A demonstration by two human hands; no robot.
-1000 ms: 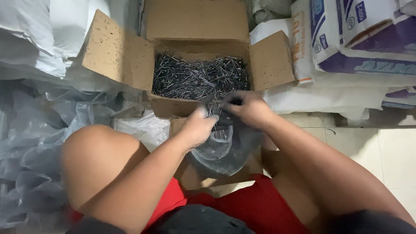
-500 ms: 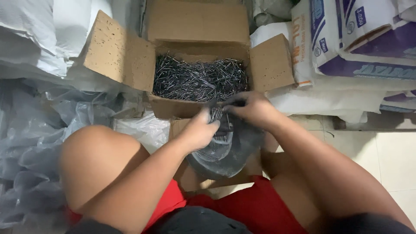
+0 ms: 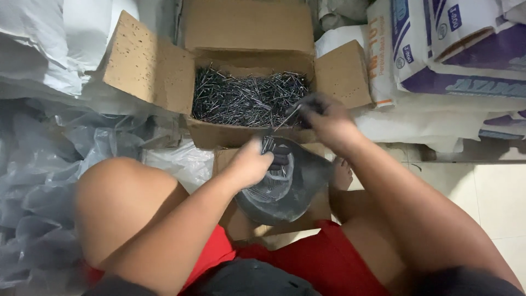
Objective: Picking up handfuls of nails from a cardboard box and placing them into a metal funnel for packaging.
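Observation:
An open cardboard box (image 3: 164, 77) in front of me is filled with dark steel nails (image 3: 246, 98). My left hand (image 3: 252, 161) grips the rim of a clear plastic bag (image 3: 287, 189) that holds some nails, just below the box's near wall. My right hand (image 3: 323, 118) hovers over the box's right near corner, fingers pinched on a few nails, one sticking out toward the left. My bare knees flank the bag.
Crumpled clear plastic sheeting (image 3: 44, 181) lies at the left. White sacks (image 3: 444, 60) with blue print are stacked at the right, and white bags (image 3: 55, 38) pile up at the far left. Pale floor tiles (image 3: 493, 197) show at the right.
My right hand has lifted from the bag's mouth up to the box's near right corner and now pinches nails. The left hand keeps hold of the bag, which hangs more open.

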